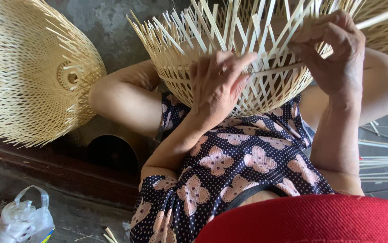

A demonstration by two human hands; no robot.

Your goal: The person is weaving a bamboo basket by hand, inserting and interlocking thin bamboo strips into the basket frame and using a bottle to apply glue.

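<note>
A half-woven bamboo basket (pixel 266 85) rests on my lap, its loose pale strips fanning upward. My left hand (pixel 218 83) lies flat against the woven wall, fingers spread and pressing on it. My right hand (pixel 335 49) pinches a single bamboo strip (pixel 284 68) that runs across the weave toward my left fingertips; its other end sticks out at the upper right. My knees show on both sides of the basket, and I wear a dark dress with pink flowers.
A finished woven bamboo shade (pixel 32 72) stands at the left on a dark ledge. A clear plastic bag (pixel 23 220) lies on the floor at lower left. Loose bamboo strips (pixel 383 157) lie on the floor at the right.
</note>
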